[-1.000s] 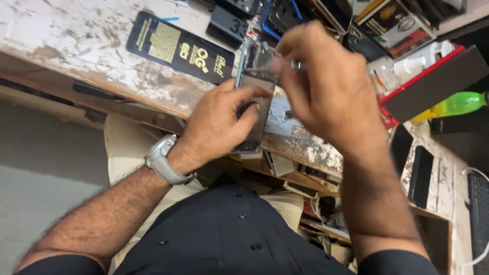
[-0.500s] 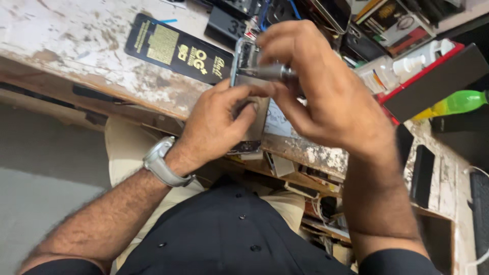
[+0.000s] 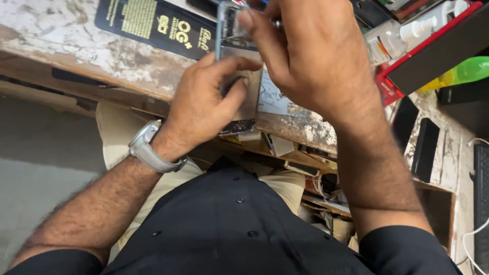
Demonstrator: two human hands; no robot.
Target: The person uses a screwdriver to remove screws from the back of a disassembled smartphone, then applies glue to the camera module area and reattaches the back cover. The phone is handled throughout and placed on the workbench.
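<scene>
My left hand (image 3: 204, 107) grips an opened phone (image 3: 250, 97) with a pale blue frame and holds it against the worn workbench (image 3: 66, 46), thumb across its middle. A silver wristwatch (image 3: 147, 150) is on that wrist. My right hand (image 3: 316, 66) is curled over the phone's upper end, its fingers pinched on a small metal tool (image 3: 276, 23) of which only a tip shows. The right hand hides most of the phone's top part.
A flat black package with yellow print (image 3: 153, 23) lies left of the phone. At right are a clear pump bottle (image 3: 402, 35), a red-edged black box (image 3: 433, 51), a green bottle (image 3: 466, 69), a dark phone (image 3: 425, 142) and a keyboard edge (image 3: 481, 188). A cluttered shelf (image 3: 305, 163) sits under the bench.
My right hand has come down from above the phone and closed over its top end with the tool. My left hand has kept its grip on the phone.
</scene>
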